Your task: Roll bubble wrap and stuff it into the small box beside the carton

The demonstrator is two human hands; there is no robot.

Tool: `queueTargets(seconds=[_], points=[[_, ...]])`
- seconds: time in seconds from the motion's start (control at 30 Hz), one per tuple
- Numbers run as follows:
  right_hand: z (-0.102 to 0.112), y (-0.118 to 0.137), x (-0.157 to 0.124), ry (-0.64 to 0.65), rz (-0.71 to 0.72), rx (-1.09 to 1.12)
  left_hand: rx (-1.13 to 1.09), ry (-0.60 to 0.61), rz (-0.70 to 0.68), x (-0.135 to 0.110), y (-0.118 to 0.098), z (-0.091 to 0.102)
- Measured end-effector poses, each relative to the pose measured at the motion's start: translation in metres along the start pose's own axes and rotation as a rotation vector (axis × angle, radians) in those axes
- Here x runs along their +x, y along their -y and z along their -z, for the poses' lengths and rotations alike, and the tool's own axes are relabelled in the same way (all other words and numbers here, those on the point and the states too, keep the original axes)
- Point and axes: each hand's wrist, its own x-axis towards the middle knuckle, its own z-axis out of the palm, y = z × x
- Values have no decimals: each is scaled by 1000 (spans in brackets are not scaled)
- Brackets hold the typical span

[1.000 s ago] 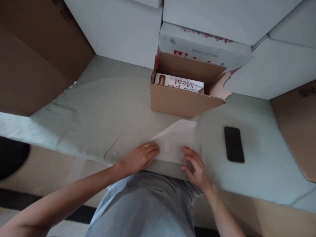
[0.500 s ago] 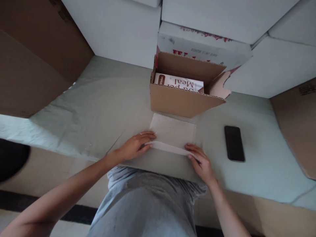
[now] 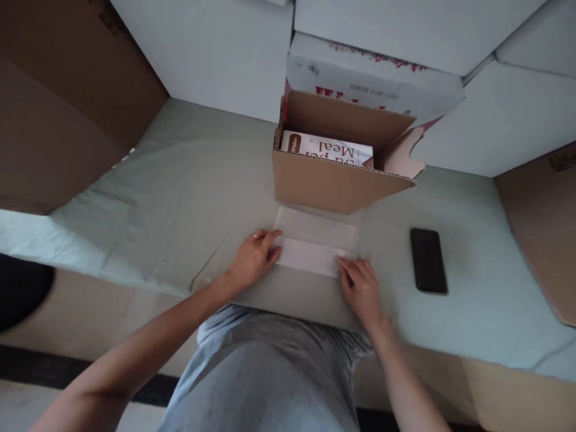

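A thin white sheet (image 3: 310, 255) lies flat on the green-covered table before me, its near part folded over toward the far edge. Its exact kind I cannot tell; it looks like soft paper or thin foam. At the left end of the fold, my left hand (image 3: 254, 257) pinches the sheet between thumb and fingers. My right hand (image 3: 362, 288) has its fingers closed on the fold's right end. Just beyond the sheet stands an open cardboard box (image 3: 335, 183), with a white carton (image 3: 330, 149) marked "Meal" upright inside.
A black phone (image 3: 428, 261) lies to the right of my right hand. White boxes (image 3: 216, 54) are stacked along the back. Large brown cardboard boxes stand at the left (image 3: 67, 120) and right (image 3: 544, 234). The table's front edge runs close to my body.
The sheet's near edge, earlier slightly lifted, is now folded over and lies flat as a band. Both hands have drawn into tighter pinches at its ends.
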Motion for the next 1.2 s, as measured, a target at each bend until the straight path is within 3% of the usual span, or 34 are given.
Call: queueTargets(seconds=[0.07, 0.13, 0.27, 0.33, 0.47, 0.63, 0.8, 0.97, 1.2], points=[[1, 1, 3, 21, 14, -42, 42, -48, -29, -1, 1, 3], [0, 1, 4, 27, 14, -54, 67, -72, -150, -4, 2, 8], [-1, -3, 5, 16, 26, -25, 65, 112, -431, -12, 0, 12], [1, -5, 4, 21, 23, 9, 63, 174, -411, -13, 0, 8], [8, -5, 3, 38, 5, 60, -7, 157, -346, -6, 2, 4], [13, 1, -3, 24, 21, -65, -117, 184, -342, 4, -3, 22], [6, -5, -7, -1, 120, 125, -207, 258, -344, -3, 0, 29], [3, -13, -6, 14, 103, 273, -264, 202, -282, -8, 11, 21], [7, -12, -9, 68, 100, 258, -272, 171, -266, -2, 9, 18]])
